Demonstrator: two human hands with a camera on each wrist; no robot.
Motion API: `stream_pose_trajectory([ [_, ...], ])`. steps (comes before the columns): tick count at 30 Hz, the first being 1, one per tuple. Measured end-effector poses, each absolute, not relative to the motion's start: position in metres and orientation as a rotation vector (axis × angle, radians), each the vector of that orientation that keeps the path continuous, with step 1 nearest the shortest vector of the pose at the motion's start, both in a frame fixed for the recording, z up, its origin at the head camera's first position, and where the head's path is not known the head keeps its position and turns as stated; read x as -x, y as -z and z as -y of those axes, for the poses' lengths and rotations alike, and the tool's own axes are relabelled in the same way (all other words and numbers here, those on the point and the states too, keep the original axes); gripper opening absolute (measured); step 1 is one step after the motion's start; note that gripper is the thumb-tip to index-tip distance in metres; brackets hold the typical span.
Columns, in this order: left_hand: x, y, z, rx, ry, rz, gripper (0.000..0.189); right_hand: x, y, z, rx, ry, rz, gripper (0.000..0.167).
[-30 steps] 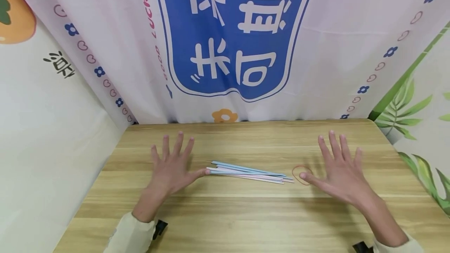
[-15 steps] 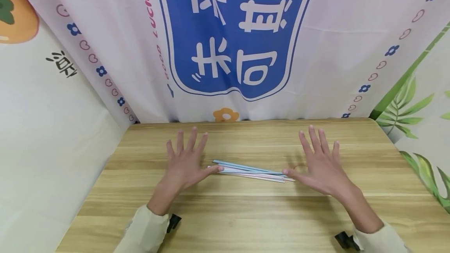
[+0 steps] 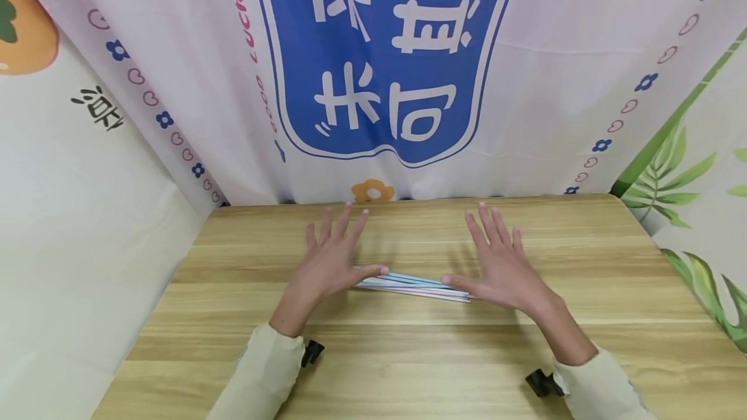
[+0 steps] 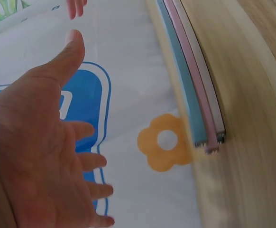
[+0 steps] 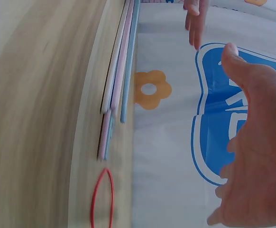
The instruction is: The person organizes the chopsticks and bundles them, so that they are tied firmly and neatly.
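Hovering over the wood-grain counter [image 3: 379, 368] in the head view, the left hand [image 3: 329, 264] and the right hand [image 3: 504, 271] are spread around a loose bundle of thin sticks [image 3: 415, 287], pale blue, pink and whitish. The bundle lies slightly aslant near the middle of the counter, with each thumb crossing part of it from this angle. Both grips are apart, thumbs stretched inward, with nothing held.

From the left wrist, the near ends of the blue, pink and whitish sticks sit side by side, not quite level. The left thumb and fingers show clear of them, against the printed cloth [image 4: 133, 57] behind the counter.

The right wrist view shows the other ends more staggered, some sticks reaching well past their neighbours, and a thin red loop [image 5: 92, 204] lying just beyond. The right hand's fingers are apart here too.

Judging by their slim, straight shape, the sticks should be light and fairly stiff, perhaps smooth enough to slide over one another, and could bend or snap if forced. Cupping both ends, or pinching the bundle around its middle, looks the safest hold.
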State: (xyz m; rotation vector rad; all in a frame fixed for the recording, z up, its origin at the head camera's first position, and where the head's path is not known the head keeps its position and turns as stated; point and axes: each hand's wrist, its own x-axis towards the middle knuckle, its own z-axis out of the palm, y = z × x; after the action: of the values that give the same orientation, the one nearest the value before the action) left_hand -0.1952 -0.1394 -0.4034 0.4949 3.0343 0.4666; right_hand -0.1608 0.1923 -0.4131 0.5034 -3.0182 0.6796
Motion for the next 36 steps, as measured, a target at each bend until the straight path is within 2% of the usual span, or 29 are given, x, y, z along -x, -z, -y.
stream_pose_trajectory([
  [15,0.223,0.415,0.126,-0.770,-0.734,-2.744,0.108,0.177,0.429,-0.185,-0.741,-1.123,3.002,0.125],
  [29,0.225,0.429,0.139,-0.826,-0.886,-2.515,0.095,0.177,0.436,-0.190,-0.827,-1.242,3.064,0.118],
  [36,0.223,0.433,0.142,-0.804,-0.914,-2.469,0.090,0.174,0.436,-0.195,-0.872,-1.192,3.119,0.108],
])
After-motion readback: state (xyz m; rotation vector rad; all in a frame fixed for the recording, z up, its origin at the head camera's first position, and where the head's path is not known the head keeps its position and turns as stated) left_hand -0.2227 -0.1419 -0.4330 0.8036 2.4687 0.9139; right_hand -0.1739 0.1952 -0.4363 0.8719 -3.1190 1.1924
